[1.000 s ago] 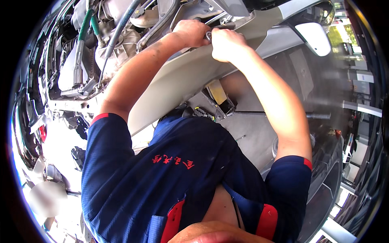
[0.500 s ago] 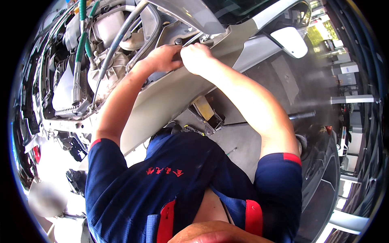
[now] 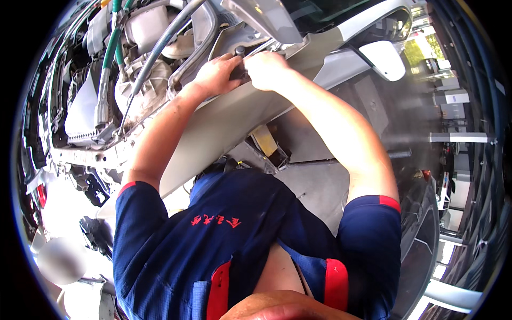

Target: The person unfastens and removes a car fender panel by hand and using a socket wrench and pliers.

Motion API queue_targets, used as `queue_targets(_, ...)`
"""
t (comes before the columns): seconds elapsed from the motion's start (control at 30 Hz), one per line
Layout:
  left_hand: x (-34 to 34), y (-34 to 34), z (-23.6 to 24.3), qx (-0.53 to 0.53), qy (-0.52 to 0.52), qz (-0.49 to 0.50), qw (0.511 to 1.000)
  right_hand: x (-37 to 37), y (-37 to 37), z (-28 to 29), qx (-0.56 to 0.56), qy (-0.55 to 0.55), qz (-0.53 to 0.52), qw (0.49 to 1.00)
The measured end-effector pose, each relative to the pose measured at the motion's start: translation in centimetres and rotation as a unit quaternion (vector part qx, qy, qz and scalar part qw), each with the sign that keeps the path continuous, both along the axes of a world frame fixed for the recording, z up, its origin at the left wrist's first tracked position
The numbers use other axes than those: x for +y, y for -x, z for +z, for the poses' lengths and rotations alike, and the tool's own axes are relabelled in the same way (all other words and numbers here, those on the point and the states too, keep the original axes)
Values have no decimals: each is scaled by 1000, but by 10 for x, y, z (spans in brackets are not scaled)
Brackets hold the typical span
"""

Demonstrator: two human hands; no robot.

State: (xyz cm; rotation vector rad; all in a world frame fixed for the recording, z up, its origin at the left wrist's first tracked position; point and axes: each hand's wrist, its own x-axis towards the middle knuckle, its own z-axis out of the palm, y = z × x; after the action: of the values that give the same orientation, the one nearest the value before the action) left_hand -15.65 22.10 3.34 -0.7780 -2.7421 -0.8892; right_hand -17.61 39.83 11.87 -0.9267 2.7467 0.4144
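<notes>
My left hand and my right hand meet over the inner edge of the car's light-coloured fender, beside the engine bay. The left fingers curl, with the thumb below, around a small dark area between the hands. My right hand is closed, its back turned up and its fingertips hidden. Just beyond the fingers, a dark cylindrical part with a rounded top stands up. Whatever either hand grips is too covered to name.
A thick grey hose-like rod and green-and-silver rods cross the engine bay on the left, near a whitish reservoir. A side mirror juts out at right. Below the fender, a yellow-topped object sits near the floor.
The view has shifted slightly. Both hands stay close together at the same spot; a little more of the dark area between them shows now.
</notes>
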Motion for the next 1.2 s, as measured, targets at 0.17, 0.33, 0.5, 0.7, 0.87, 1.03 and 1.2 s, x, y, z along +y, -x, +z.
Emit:
queue_targets(0.17, 4, 4, 0, -21, -12, 2, 1000, 2, 1, -9, -24, 56, -54, 997)
queue_targets(0.33, -2, 8, -11, -22, -16, -7, 1000, -7, 2, 14, -51, 26, -17, 998)
queue_targets(0.5, 3, 4, -7, -11, -33, 7, 999, 9, 8, -7, -8, 15, 41, 999)
queue_targets(0.7, -1, 0, -5, -21, -36, 3, 999, -16, -17, 36, -147, 28, -166, 975)
queue_targets(0.87, 3, 5, -1, -22, -25, 26, 999, 10, 7, -6, 129, 64, 151, 978)
queue_targets(1.03, -3, -4, -6, -37, -28, 4, 999, -17, -12, 26, -131, 12, -115, 985)
queue_targets(1.2, 4, 5, -13, -10, -20, 12, 1000, 9, 13, -12, 176, 78, 191, 962)
